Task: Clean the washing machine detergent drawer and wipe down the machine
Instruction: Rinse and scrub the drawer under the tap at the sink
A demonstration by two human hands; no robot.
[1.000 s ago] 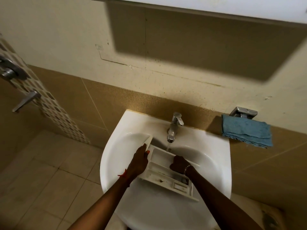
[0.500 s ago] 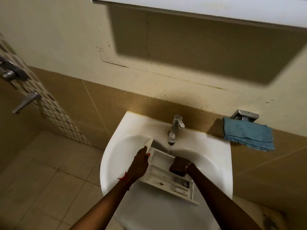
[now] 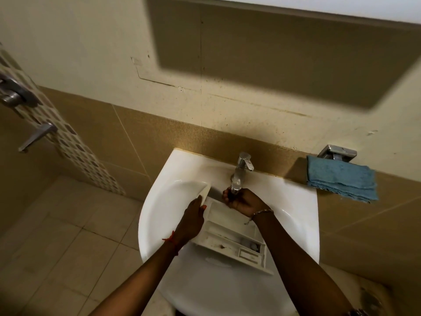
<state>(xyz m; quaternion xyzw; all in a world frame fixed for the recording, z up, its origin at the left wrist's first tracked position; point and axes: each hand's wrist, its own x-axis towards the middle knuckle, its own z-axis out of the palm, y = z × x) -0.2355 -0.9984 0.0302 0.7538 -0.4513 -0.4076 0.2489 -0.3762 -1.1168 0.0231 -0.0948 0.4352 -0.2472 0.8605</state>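
Note:
The white detergent drawer (image 3: pixel 230 236) lies slanted across the white basin (image 3: pixel 296 215), its front panel at the upper left and its grimy compartments facing up. My left hand (image 3: pixel 191 222) grips the drawer's left end by the front panel. My right hand (image 3: pixel 241 200) is raised off the drawer and cupped under the spout of the chrome tap (image 3: pixel 239 176), fingers curled, holding nothing that I can see. Water flow is hard to make out.
A folded blue cloth (image 3: pixel 339 179) hangs on a metal holder (image 3: pixel 337 152) on the wall to the right of the basin. Shower fittings (image 3: pixel 13 94) stick out at far left above a tiled floor (image 3: pixel 57 247). A cabinet edge (image 3: pixel 296 8) overhangs above.
My right hand lifted out of the drawer's compartment and moved up to the tap spout. My left hand kept its hold on the drawer's left end.

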